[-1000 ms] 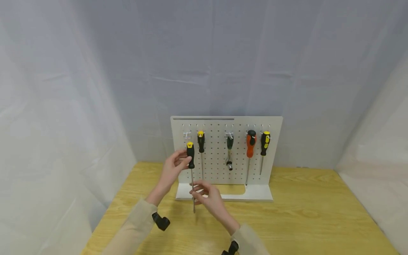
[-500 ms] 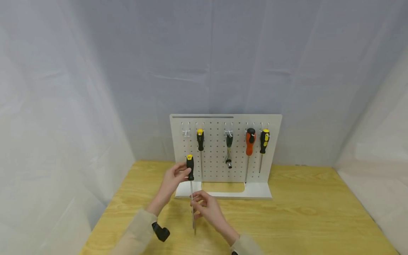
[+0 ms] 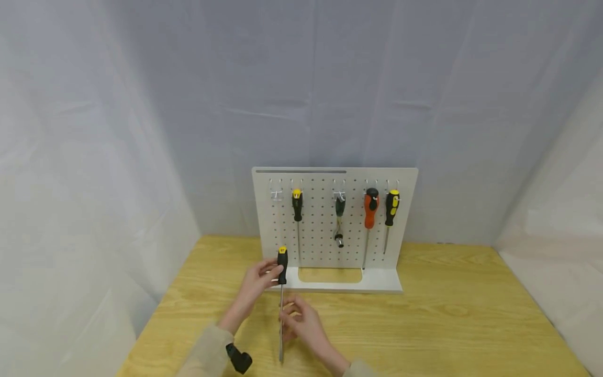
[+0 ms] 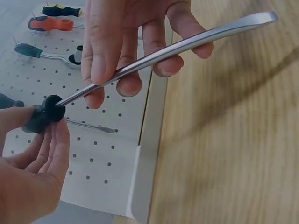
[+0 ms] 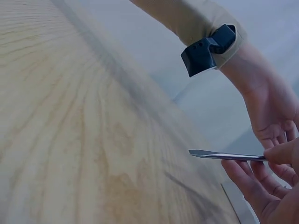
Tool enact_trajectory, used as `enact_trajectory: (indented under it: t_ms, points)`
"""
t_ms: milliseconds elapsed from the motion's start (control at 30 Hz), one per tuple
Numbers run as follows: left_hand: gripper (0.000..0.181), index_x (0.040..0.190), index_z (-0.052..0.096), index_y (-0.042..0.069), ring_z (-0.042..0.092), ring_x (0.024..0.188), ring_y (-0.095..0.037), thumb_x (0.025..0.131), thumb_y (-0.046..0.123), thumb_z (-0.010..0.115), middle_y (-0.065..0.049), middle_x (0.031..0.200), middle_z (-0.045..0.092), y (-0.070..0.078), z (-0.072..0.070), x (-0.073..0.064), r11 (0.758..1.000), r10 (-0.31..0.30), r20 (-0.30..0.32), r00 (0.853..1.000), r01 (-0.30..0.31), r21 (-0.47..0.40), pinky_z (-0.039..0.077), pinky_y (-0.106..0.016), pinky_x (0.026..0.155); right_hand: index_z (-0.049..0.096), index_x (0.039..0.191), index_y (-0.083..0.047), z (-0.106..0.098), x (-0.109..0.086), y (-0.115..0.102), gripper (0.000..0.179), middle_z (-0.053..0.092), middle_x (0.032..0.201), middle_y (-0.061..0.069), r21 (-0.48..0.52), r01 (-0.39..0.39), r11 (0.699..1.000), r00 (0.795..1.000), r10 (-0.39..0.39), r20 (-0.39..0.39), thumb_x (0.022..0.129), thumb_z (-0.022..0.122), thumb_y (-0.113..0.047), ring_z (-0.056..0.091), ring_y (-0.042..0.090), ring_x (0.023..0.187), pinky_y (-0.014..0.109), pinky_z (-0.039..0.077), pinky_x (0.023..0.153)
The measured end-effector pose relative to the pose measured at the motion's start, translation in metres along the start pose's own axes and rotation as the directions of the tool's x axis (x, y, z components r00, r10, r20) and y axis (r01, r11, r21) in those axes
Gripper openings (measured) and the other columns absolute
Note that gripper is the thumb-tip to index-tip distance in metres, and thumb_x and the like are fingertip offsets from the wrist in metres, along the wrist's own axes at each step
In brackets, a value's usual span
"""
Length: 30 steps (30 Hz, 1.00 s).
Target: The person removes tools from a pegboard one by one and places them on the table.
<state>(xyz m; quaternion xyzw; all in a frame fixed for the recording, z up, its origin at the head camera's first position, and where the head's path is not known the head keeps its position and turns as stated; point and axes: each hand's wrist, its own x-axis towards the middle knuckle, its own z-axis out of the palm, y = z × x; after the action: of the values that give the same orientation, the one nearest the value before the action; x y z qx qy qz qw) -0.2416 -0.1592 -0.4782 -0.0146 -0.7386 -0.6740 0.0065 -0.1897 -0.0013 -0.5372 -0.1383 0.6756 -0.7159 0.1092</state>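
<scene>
— Where was the long screwdriver (image 3: 281, 293) at that moment?

— Off the pegboard (image 3: 405, 180), held upright in front of its white base and over the bench (image 3: 447, 324). My left hand (image 3: 256, 280) gripped the black, yellow-capped handle, fingers and thumb curled round it. My right hand (image 3: 298, 323) was lower down, pinching the steel shaft between thumb and fingertips (image 4: 128, 86).

— Why two hands on one tool?

— I'd judge the shaft was so long that the lower hand steadied it, so the flat tip didn't swing. The right wrist view showed that tip (image 5: 201, 153) poking out past my fingers, clear of the wood.

— And the board itself?

— Four tools hung there by their handles, shafts down: a black-and-yellow screwdriver (image 3: 297, 209), a dark ratchet (image 3: 339, 220), an orange screwdriver (image 3: 370, 214) and a short yellow-and-black one (image 3: 391, 209). The leftmost hook (image 3: 276, 195) carried nothing.

— Either hand loose?

— No, both were closed on the tool.
</scene>
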Motion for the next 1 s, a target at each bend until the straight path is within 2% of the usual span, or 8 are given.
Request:
enact_trajectory:
  t_ms: [133,267,533,767,1000]
  points:
    - [0.043,0.132,0.056,-0.013,0.070,0.101,-0.029,0.099,0.012,0.065,-0.030,0.121,0.066,-0.010,0.003,-0.005,0.999,-0.031,-0.002,1.000,0.031,-0.010,0.061,-0.041,0.087,0.058,0.117,0.005,0.000,-0.007,0.004,0.025,0.068,0.089,0.008,-0.044,-0.009,0.999,1.000,0.009,-0.007,0.095,0.066,-0.001,0.064,0.009,0.065,0.031,0.061,0.053]
    - [0.039,0.130,0.057,-0.013,0.071,0.095,-0.026,0.099,0.011,0.065,-0.026,0.114,0.069,-0.021,0.005,-0.009,0.998,-0.052,0.005,0.999,0.052,-0.024,0.062,-0.039,0.085,0.058,0.112,0.004,-0.001,-0.014,0.009,0.024,0.069,0.088,0.010,-0.079,0.003,0.997,1.000,-0.004,-0.011,0.092,0.068,0.002,0.065,0.009,0.068,0.024,0.057,0.056]
    - [0.041,0.131,0.054,-0.013,0.071,0.094,-0.025,0.101,0.012,0.062,-0.022,0.109,0.071,-0.037,0.006,-0.017,0.997,-0.073,0.038,0.997,0.074,-0.021,0.062,-0.041,0.085,0.055,0.118,0.005,0.003,-0.019,0.014,0.036,0.067,0.088,0.008,-0.071,-0.025,0.997,1.000,0.024,-0.018,0.086,0.069,0.010,0.065,0.013,0.069,0.030,0.062,0.057]
    - [0.040,0.128,0.051,-0.019,0.070,0.089,-0.021,0.101,0.009,0.061,-0.027,0.109,0.070,-0.045,0.007,-0.024,0.996,-0.089,0.066,0.994,0.087,0.018,0.063,-0.041,0.081,0.052,0.119,0.006,0.005,-0.021,0.017,0.030,0.068,0.086,0.012,-0.002,-0.087,0.996,0.996,0.087,-0.006,0.093,0.066,0.004,0.066,0.017,0.060,0.037,0.062,0.052]
    - [0.042,0.128,0.049,-0.022,0.070,0.082,-0.020,0.099,0.006,0.063,-0.028,0.103,0.071,-0.054,0.008,-0.030,0.994,-0.099,0.075,0.992,0.095,0.046,0.063,-0.042,0.079,0.055,0.110,0.006,0.006,-0.023,0.022,0.025,0.065,0.081,0.009,0.007,-0.114,0.993,0.993,0.114,0.000,0.089,0.067,0.010,0.067,0.020,0.059,0.038,0.062,0.051]
